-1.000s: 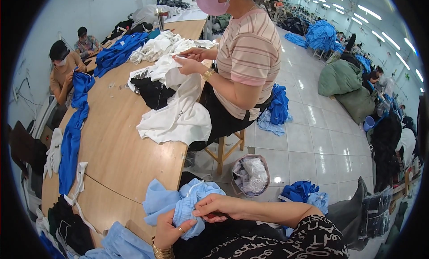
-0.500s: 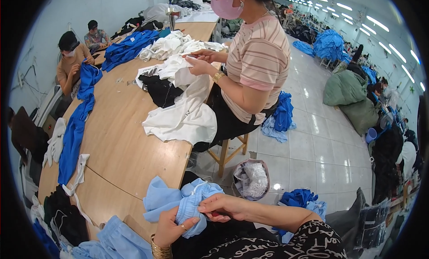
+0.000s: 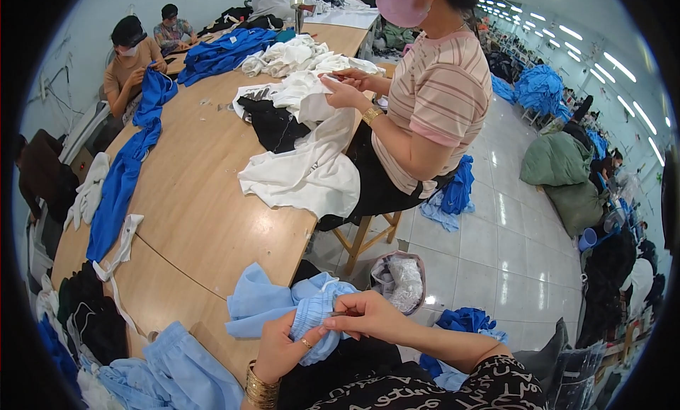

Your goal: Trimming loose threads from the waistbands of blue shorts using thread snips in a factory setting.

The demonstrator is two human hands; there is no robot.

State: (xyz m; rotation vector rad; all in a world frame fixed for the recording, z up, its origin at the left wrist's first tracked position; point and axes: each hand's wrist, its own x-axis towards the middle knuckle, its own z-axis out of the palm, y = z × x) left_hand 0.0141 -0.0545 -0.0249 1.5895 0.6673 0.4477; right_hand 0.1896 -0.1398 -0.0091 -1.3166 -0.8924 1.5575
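Fingers of the bare left hand (image 3: 283,343) clasped the gathered elastic band (image 3: 310,313) of a light-blue cloth garment (image 3: 259,302), whose loose part lay beyond that hand at the smooth pale-wood surface's (image 3: 191,197) edge. The bare right hand (image 3: 372,316), just beside it, seemingly pinched a small dark object (image 3: 347,314), mostly hidden; a slackened left grip could let the elastic spring, and a slip could snag the cloth.

A small dark object (image 3: 346,313) in the right fingers (image 3: 343,323), mostly hidden, its kind unclear.
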